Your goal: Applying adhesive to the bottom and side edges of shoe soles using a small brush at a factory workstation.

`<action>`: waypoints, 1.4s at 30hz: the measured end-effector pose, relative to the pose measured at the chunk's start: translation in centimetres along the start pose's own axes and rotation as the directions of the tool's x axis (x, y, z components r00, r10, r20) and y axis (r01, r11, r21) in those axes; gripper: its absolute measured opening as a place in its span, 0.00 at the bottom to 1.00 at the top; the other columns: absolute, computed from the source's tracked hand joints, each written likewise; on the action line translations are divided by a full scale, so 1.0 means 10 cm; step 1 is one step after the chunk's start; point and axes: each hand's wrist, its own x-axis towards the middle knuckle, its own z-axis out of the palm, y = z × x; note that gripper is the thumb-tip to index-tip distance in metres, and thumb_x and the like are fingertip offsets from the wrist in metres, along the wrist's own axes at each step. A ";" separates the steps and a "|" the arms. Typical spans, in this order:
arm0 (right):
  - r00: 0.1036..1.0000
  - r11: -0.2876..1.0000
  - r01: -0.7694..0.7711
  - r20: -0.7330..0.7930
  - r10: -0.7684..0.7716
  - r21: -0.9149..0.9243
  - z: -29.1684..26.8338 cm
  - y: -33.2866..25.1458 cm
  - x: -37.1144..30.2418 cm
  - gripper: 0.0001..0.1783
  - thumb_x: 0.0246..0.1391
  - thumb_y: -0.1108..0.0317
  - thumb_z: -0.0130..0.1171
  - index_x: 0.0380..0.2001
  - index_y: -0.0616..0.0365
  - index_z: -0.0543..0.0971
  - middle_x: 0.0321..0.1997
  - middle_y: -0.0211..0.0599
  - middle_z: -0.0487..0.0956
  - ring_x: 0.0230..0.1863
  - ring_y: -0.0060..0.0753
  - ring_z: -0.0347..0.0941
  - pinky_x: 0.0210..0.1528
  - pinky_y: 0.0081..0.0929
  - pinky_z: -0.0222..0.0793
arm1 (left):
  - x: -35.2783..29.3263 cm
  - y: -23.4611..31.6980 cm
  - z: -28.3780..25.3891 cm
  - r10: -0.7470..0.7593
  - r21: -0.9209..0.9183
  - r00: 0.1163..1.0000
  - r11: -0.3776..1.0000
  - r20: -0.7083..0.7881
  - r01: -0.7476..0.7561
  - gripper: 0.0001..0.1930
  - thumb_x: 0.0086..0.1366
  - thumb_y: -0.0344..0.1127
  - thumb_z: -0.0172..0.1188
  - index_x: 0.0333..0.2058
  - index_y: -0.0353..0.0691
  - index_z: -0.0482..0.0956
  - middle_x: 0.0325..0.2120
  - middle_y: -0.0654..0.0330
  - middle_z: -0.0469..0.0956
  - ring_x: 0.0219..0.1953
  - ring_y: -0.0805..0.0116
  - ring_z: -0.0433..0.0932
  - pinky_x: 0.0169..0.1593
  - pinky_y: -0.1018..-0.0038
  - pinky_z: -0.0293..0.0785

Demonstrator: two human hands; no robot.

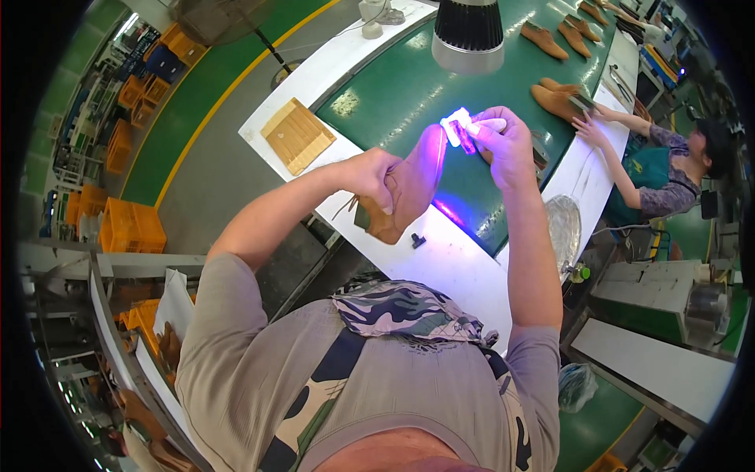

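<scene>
My left hand [371, 179] is closed around a tan leather shoe [414, 185] near its opening, holding it tilted over the table's near edge with the toe pointing up and away. Laces dangle beside the wrist. Violet light falls along the toe's right edge. At that edge my right hand [503, 145] pinches a small piece glowing white and violet [456, 127] between thumb and fingers. Glare hides what kind of thing it is, and whether it touches the leather cannot be made out. A small black clip [418, 241] lies on the white tabletop below the shoe.
A black finned lamp [468, 31] hangs over the green conveyor belt [385, 94]. More tan shoes [544, 39] stand farther along. At the right, a co-worker [668, 169] handles another pair. A wooden board [297, 135] lies left; orange crates [130, 226] stand on the floor.
</scene>
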 end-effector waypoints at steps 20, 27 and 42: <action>0.991 0.992 0.081 0.115 -0.071 -0.091 0.20 0.47 0.02 0.08 0.49 0.78 0.62 0.31 0.60 0.72 0.36 0.36 0.75 0.33 0.24 0.73 0.35 0.22 0.70 | -0.31 -0.10 0.14 -0.139 -0.808 0.975 0.546 0.174 0.221 0.37 0.40 0.40 0.70 0.50 0.26 0.72 0.41 0.51 0.80 0.43 0.62 0.81 0.51 0.71 0.75; 0.986 0.996 0.085 0.144 -0.081 -0.022 0.21 0.61 -0.04 0.09 0.47 0.77 0.65 0.30 0.63 0.74 0.29 0.35 0.77 0.27 0.21 0.74 0.32 0.19 0.72 | -0.36 -0.14 0.23 -0.157 -0.873 0.976 0.442 0.150 0.205 0.37 0.42 0.41 0.69 0.51 0.26 0.71 0.43 0.50 0.79 0.44 0.61 0.80 0.54 0.69 0.74; 0.991 1.000 -0.009 0.132 0.012 -0.024 0.30 0.74 -0.33 0.10 0.45 0.76 0.66 0.29 0.62 0.75 0.29 0.33 0.77 0.29 0.20 0.73 0.32 0.19 0.70 | -0.45 -0.15 0.41 -0.111 -0.961 0.991 0.256 0.078 0.104 0.33 0.51 0.42 0.63 0.55 0.31 0.69 0.49 0.47 0.77 0.50 0.55 0.77 0.59 0.63 0.70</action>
